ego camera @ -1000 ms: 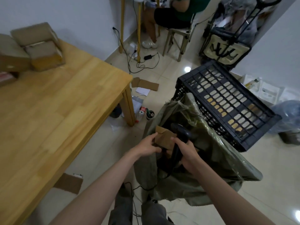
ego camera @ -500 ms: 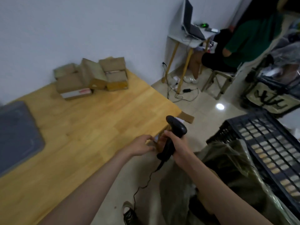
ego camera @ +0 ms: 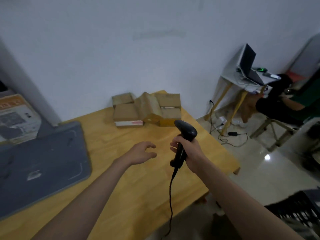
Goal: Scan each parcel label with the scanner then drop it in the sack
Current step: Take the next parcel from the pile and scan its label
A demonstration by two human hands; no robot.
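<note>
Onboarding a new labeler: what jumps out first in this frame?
The black scanner, upright at centre frame in the right hand, cord dangling over the wooden table. Beside it the left hand reaches forward, empty, fingers loose. Beyond them a heap of cardboard parcels sits at the table's far edge by the wall.

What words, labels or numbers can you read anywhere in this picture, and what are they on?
None can be read.
Boxed product at far left: orange print on its top, too blurred.
Parcel at the front of the pile: white label with red marks, too blurred.
Scanner in the right hand: no marking visible.
</note>
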